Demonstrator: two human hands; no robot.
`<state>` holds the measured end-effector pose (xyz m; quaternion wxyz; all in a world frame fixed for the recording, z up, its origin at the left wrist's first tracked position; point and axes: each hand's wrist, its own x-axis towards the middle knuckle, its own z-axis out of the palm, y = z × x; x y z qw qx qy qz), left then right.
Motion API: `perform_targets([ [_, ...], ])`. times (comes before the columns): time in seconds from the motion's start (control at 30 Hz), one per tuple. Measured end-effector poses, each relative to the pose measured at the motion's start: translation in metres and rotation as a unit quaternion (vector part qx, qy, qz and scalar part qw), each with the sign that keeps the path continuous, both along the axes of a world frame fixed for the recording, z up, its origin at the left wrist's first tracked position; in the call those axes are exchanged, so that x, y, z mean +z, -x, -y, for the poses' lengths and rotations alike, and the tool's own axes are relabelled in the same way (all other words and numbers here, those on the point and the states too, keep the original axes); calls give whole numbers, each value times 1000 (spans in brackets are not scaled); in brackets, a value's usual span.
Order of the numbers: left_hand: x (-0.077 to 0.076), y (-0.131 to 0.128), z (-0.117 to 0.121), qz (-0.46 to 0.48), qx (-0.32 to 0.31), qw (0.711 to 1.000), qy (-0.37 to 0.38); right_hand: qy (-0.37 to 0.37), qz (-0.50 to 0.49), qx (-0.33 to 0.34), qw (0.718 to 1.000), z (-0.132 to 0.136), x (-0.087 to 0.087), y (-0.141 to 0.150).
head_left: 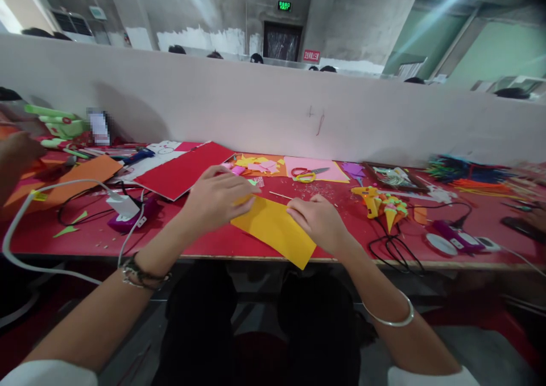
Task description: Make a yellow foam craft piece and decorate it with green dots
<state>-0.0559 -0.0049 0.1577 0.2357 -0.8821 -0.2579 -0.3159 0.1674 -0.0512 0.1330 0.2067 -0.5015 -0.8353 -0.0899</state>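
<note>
Head view: only one camera, looked fwd and down at a red table (239, 244) w/ craft things.
Left hand (217, 198): centre of frame, palm down, fingers pressed together on the upper left corner of the yellow paper (273, 229); it pinned the sheet, not a real pinch.
Right hand (318, 218): just right of centre, fingertips bent and pinching the upper right edge of the yellow paper.
Yellow paper: lay flat in the centre of frame, tilted, its lower corner stuck out past the table's front edge.
Wrists: dark bracelets (140, 272) on the left arm, lower left; silver bangle (394, 318) on the right arm, lower right.
Red sheet (183, 167): left of centre, just above the left hand, partly on a white sheet.
Orange sheet (81, 175): far left of frame.
Scissors (307, 174): red and yellow handles, above the right hand, on a pink sheet (318, 167).
Glue gun (371, 195): yellow, right of centre, near a small paper cone figure (392, 207).
Cables: white charger (123, 204) at left, black wire (394, 244) at right.
Other person: a hand (19, 150) at the left edge, apart from the two hands; cannot tell what it held.
Back: grey partition wall (273, 113) across the upper half.
</note>
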Motion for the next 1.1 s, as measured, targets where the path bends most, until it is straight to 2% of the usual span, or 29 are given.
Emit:
perform_targets([
  [0.1,-1,-22,8,-40,-54,998,-16,21,-25,20,999,2,3,8],
  [0.2,-4,-35,13,-33,-54,996,-58,44,-71,53,995,4,4,9],
  [0.3,-6,-40,12,-23,-49,996,-68,51,-102,74,991,6,4,7],
  [0.47,-13,-41,7,-59,-72,994,-56,80,-140,83,983,8,3,6],
  [0.57,-18,-41,6,-36,-88,993,-69,93,-153,97,979,10,5,7],
  [0.83,-19,-32,4,-63,-74,991,-89,99,-150,88,980,11,5,4],
  [1.1,-16,6,-4,-106,-14,986,-126,113,-186,90,972,14,9,-10],
])
